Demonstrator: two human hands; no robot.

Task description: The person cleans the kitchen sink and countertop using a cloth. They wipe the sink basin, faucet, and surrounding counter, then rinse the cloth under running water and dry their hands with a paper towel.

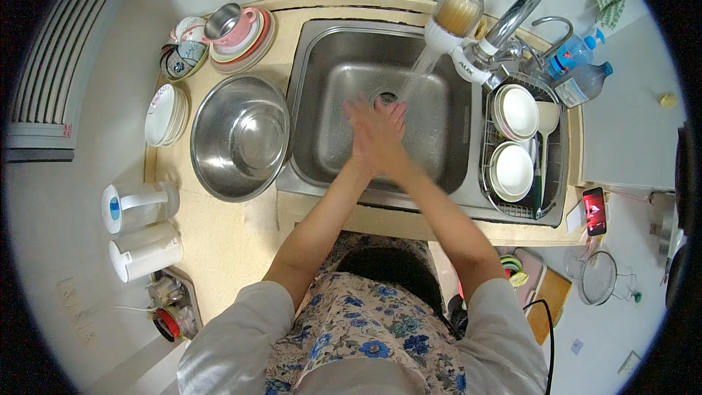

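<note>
Palm against palm, my two hands cross over the stainless steel sink basin, just in front of its drain. My right hand lies on top, its extended fingers blurred. Beneath it, my left hand shows mainly its spread fingertips and part of the wrist. Neither hand holds an object. Water runs from a white filter attachment on the chrome faucet, falling beyond my fingers. Wet film and drops cover the basin floor.
A large steel bowl stands left of the sink, near stacked plates, small bowls and white dishes. On the right, a wire dish rack holds white bowls and a spatula. Two pitchers line the left wall.
</note>
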